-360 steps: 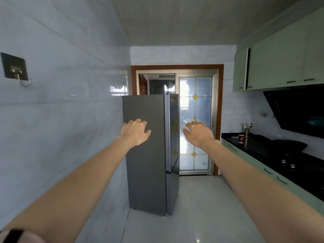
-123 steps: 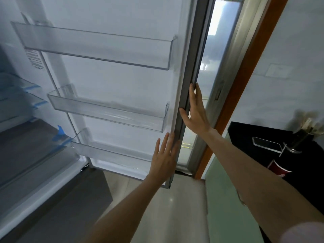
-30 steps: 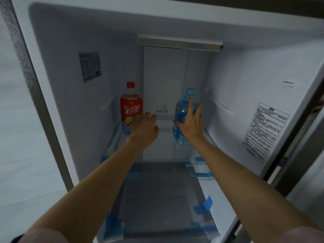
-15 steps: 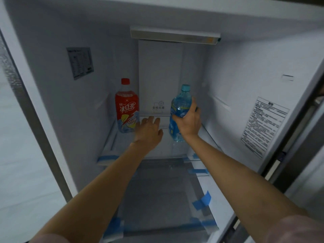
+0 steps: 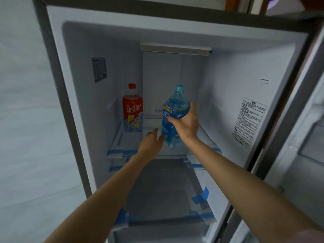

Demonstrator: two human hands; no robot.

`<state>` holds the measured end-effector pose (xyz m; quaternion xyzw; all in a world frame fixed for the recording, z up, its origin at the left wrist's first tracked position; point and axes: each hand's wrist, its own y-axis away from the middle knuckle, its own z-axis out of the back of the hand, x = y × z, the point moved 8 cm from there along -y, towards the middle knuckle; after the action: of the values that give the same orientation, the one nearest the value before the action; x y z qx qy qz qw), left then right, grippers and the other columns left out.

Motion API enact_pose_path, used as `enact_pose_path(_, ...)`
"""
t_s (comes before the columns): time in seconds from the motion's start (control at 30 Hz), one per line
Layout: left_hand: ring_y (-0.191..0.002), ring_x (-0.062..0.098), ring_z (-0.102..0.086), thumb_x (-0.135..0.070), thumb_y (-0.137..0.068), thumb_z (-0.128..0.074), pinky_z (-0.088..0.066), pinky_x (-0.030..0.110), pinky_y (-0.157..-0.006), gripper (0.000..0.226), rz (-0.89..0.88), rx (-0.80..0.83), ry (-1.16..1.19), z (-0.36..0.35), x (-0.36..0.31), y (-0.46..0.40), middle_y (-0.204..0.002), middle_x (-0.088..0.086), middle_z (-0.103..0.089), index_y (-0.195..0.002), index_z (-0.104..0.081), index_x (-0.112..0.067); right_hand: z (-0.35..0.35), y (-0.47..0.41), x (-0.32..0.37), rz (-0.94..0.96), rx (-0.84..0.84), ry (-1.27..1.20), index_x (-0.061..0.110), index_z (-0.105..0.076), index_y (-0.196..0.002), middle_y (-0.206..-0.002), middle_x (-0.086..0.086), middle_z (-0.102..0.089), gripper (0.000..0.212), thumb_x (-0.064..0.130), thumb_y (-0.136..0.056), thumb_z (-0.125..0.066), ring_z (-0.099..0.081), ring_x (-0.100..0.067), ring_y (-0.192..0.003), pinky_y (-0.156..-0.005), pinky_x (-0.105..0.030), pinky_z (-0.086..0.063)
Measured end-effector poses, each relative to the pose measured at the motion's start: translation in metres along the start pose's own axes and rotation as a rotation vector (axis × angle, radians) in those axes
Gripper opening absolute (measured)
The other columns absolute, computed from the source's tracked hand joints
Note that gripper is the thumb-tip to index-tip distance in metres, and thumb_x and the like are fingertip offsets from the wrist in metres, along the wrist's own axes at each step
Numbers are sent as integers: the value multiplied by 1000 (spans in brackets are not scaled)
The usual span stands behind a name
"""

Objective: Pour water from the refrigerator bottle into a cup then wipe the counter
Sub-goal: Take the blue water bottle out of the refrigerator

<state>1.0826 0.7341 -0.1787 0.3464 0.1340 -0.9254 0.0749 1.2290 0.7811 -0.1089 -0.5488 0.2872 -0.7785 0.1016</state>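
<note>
We are looking into the open refrigerator (image 5: 228, 71) and working across from the left. Near the left wall a red drink bottle (image 5: 132, 109) is standing upright on the glass shelf (image 5: 206, 137), and nothing is touching it. Just right of it, our left hand (image 5: 151, 141) is reaching in low over the shelf with its fingers loosely extended; it is gripping nothing, and its fingertips are sitting right beside the lower part of the blue water bottle (image 5: 173, 118), though we cannot tell whether they are actually touching it. Further right, our right hand (image 5: 185, 123) is wrapping around the middle of that bottle, thumb on the near face and fingers curling round the far side, so the grasp is looking firm. The bottle is leaning a little to the left with its blue cap on, and whether its base is resting on the shelf or hanging just above it is not clear to us.

We are judging this to be the fetching step, the very start of the job: no cup or counter is showing here. The next move is calling for drawing the bottle straight out toward us, keeping it clear of the red bottle and the shelf's front edge, with the free hand ready to steady the base or swing the door shut
</note>
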Motion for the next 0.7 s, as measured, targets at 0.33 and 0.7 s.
enact_pose_path(0.33,-101,27,-58,-20,-99,-43,-49,39,-89,25,340,34,1006,16,10,79,-116,7,-54,-122,-48,-12,45,60,67,105,56,-76,22,-46,-123,-112,7,-64,79,32,-56,-87,-62,-8,-95,-73,-14,-44)
enact_pose_path(0.7,-82,28,-60,-11,-96,-43,-50,37,-82,19,503,132,1358,12,29,191,-89,16,-62,-85,-57,-4,69,146,82,43,127,-87,21,-44,-129,-113,4,-64,86,32,-56,-88,-62,-13,-98,-85,-33,-54)
